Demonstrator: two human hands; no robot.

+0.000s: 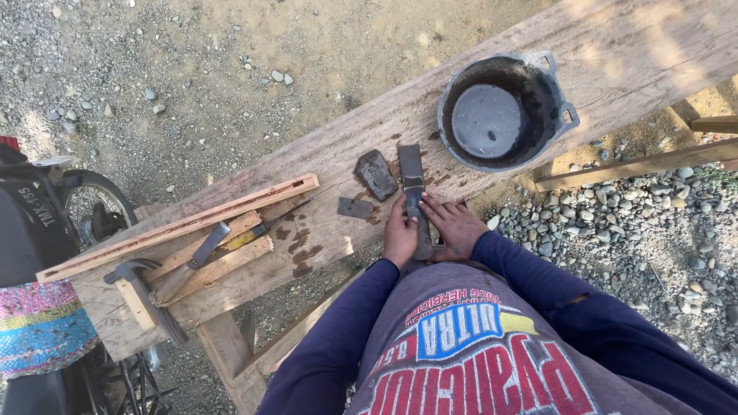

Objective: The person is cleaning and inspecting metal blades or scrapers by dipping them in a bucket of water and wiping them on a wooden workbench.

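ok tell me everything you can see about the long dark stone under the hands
The long dark stone is a narrow, flat-topped rectangular bar, grey to blackish, looking like a sharpening stone. It lies on the wooden plank, pointing away from the person toward the black pot. Its far end is bare; the near part is covered by both hands, the left hand along its left side and the right hand on its right. Wet brown stains mark the wood around it. A dark, lumpy stone lies just beside it.

Both hands, left hand (400, 234) and right hand (455, 228), rest on the desk (615, 54) around a blade (415, 196). A stone (376, 174) lies just beyond the left hand, a pot (503, 107) beyond the right, and a hammer (146, 296) far left.
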